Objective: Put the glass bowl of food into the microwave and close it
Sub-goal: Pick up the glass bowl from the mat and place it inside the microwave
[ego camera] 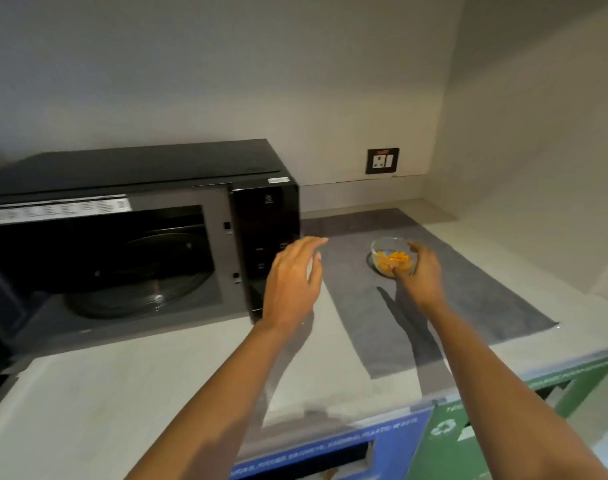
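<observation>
i see my right hand (420, 271) gripping the bowl (394, 256) on the grey mat (468, 299). left hand (293, 278) spread wide, empty. microwave (139, 230) open.

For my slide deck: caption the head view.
Right hand grips the glass bowl of orange food on a grey mat; left hand hovers open beside the open microwave.

— Where's the glass bowl (394, 256)?
— On the grey mat (468, 292), toward the counter's (122, 393) back right corner, orange food inside. The right hand (420, 271) cups its near side.
— And the microwave (139, 230)?
— Back left, cavity exposed, turntable bare. The left hand (292, 282) hovers spread beside its control panel.
</observation>
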A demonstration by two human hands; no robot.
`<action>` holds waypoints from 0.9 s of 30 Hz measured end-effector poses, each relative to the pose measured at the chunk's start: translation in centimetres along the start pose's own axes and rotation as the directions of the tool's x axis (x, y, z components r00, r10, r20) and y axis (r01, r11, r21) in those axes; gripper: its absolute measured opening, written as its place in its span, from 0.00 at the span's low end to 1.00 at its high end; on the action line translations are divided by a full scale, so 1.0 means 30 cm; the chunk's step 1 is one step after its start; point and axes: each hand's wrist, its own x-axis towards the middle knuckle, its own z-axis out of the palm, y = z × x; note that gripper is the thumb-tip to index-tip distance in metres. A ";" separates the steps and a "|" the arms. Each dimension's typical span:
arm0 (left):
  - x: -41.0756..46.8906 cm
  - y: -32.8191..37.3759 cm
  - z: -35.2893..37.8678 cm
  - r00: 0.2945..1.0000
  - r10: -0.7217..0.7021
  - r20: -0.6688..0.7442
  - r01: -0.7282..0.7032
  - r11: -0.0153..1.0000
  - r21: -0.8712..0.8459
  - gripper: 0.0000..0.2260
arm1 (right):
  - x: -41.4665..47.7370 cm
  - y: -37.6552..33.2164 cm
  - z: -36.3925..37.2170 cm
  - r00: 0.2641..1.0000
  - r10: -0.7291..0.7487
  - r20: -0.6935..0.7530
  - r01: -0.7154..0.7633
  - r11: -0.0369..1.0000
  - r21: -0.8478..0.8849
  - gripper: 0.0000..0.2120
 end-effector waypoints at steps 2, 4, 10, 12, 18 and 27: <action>0.031 0.016 0.110 0.998 -0.008 0.065 0.008 1.000 -0.004 0.15 | 0.057 0.052 -0.003 0.999 0.014 0.048 -0.012 0.999 -0.043 0.32; 0.072 0.035 0.238 0.986 -0.093 0.141 0.098 0.995 -0.032 0.16 | 0.131 0.123 -0.009 0.995 0.051 0.083 -0.047 0.997 -0.059 0.36; 0.168 0.033 0.543 0.838 -0.453 0.305 0.511 0.847 -0.145 0.21 | 0.250 0.266 -0.004 0.962 0.115 0.246 -0.130 0.990 0.047 0.49; 0.192 0.025 0.635 0.765 -0.538 0.355 0.623 0.757 -0.195 0.22 | 0.266 0.309 0.006 0.948 0.130 0.291 -0.181 0.971 0.154 0.55; 0.204 -0.020 0.819 0.569 -0.630 0.528 0.822 0.444 -0.356 0.24 | 0.285 0.380 0.044 0.906 0.137 0.400 -0.223 0.958 0.179 0.64; 0.193 -0.231 1.129 0.530 -0.628 0.570 0.835 0.266 -0.482 0.22 | 0.315 0.406 0.060 0.922 0.100 0.373 -0.235 0.912 0.337 0.42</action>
